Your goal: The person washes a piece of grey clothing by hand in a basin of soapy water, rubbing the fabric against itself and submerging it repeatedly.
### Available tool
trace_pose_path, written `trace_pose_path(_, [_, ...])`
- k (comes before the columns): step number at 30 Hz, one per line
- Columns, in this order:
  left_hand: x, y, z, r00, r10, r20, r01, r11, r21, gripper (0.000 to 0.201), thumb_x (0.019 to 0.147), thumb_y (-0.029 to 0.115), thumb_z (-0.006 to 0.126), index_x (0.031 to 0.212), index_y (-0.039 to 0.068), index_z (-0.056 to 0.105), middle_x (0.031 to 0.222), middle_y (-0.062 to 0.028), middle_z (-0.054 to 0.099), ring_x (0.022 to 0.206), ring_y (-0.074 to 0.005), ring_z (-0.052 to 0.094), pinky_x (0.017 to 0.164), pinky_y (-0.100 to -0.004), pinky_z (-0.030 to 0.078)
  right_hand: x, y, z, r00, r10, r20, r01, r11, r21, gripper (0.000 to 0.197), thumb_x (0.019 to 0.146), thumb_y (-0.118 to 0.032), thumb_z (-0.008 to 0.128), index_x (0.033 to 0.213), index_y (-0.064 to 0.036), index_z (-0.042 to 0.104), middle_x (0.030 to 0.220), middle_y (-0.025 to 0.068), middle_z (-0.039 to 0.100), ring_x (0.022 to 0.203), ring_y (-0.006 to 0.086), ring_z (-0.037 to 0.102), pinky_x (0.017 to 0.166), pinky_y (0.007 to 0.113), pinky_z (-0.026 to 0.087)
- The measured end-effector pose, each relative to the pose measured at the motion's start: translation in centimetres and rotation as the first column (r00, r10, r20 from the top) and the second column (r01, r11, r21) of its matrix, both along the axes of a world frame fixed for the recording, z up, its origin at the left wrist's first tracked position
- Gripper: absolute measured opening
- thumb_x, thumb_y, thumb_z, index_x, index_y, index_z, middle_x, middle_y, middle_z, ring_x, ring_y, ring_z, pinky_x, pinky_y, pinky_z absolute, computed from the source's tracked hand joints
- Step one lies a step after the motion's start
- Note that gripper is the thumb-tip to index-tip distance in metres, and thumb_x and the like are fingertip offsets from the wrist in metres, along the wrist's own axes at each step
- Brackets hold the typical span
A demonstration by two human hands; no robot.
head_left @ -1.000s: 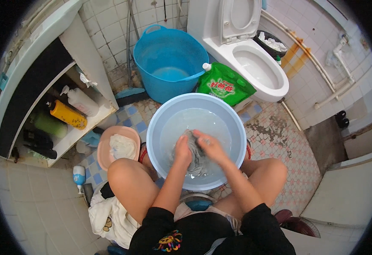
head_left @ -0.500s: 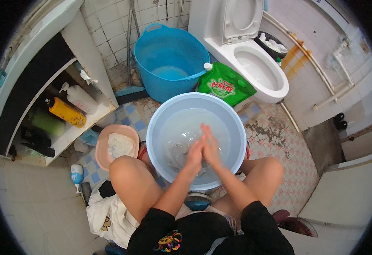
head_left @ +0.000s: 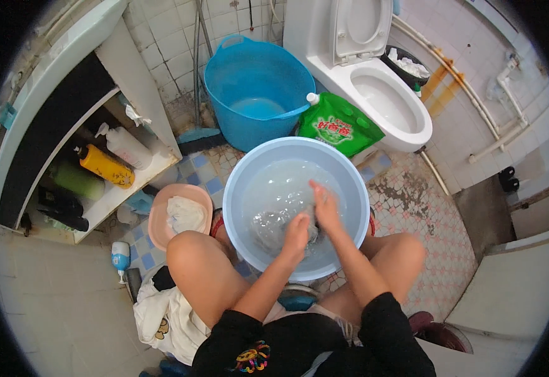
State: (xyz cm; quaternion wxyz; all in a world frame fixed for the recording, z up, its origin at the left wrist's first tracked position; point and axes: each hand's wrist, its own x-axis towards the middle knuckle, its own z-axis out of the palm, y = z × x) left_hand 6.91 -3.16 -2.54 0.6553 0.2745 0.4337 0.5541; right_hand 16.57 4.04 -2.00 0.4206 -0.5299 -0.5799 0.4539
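A pale blue basin (head_left: 235, 242) of cloudy water stands between my knees. Both of my hands are over it, a small gap between them. My left hand (head_left: 296, 236) is curled with the thumb on top; what its fingers hold, if anything, is hidden. My right hand (head_left: 326, 208) is slightly farther away, its fingers stretched out and nothing visible in them. A greyish patch shows between and below the hands; whether it is cloth or stirred water I cannot tell. Bubbles and ripples (head_left: 269, 221) lie beside my left hand.
Beyond the basin stand a blue tub (head_left: 249, 129), a green detergent pouch (head_left: 343, 135) and a toilet (head_left: 424, 135). To the left are a pink basin (head_left: 156, 234) with white cloth, a bottle (head_left: 120, 254), and shelves (head_left: 108, 204) of bottles. White clothing (head_left: 171, 317) lies by my left leg.
My hands were pressed together palm to palm; now they are apart. The left has come slightly nearer to me and curled. The whole view has shifted slightly.
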Motion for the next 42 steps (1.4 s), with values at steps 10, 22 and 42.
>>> trace_pose_path(10, [-0.3, -0.1, -0.5, 0.966, -0.076, 0.247, 0.103, 0.99, -0.097, 0.032, 0.088, 0.018, 0.043, 0.113, -0.001, 0.049, 0.107, -0.0073, 0.054, 0.097, -0.015, 0.049, 0.088, -0.0304, 0.037, 0.1, -0.4, -0.1, 0.991, -0.132, 0.034, 0.131, 0.99, 0.055, 0.047, 0.093, -0.035, 0.029, 0.12, -0.0013, 0.047, 0.124, 0.0143, 0.047, 0.12, 0.0239, 0.038, 0.101, 0.034, 0.024])
trace_pose_path(22, [-0.5, -0.1, 0.8, 0.996, -0.053, 0.076, 0.072, 0.961, -0.266, 0.024, 0.087, 0.013, 0.042, 0.105, 0.001, 0.052, 0.096, -0.0061, 0.057, 0.091, -0.0133, 0.052, 0.081, -0.0264, 0.04, 2.5, 0.6, -0.8, 0.969, -0.246, -0.025, 0.244, 0.967, -0.08, 0.047, 0.093, -0.034, 0.03, 0.116, 0.0028, 0.049, 0.117, 0.0193, 0.051, 0.113, 0.03, 0.045, 0.097, 0.034, 0.031])
trace_pose_path(42, [-2.4, 0.2, -1.5, 0.924, -0.122, -0.361, 0.136, 0.991, 0.012, 0.025, 0.089, 0.02, 0.044, 0.1, 0.001, 0.055, 0.084, 0.0009, 0.056, 0.077, -0.0064, 0.048, 0.07, -0.0209, 0.039, 2.4, 0.4, -1.0, 0.947, 0.005, 0.321, -0.066, 0.981, 0.181, 0.039, 0.092, -0.031, 0.035, 0.093, -0.0025, 0.062, 0.089, 0.0142, 0.062, 0.087, 0.0228, 0.057, 0.079, 0.033, 0.042])
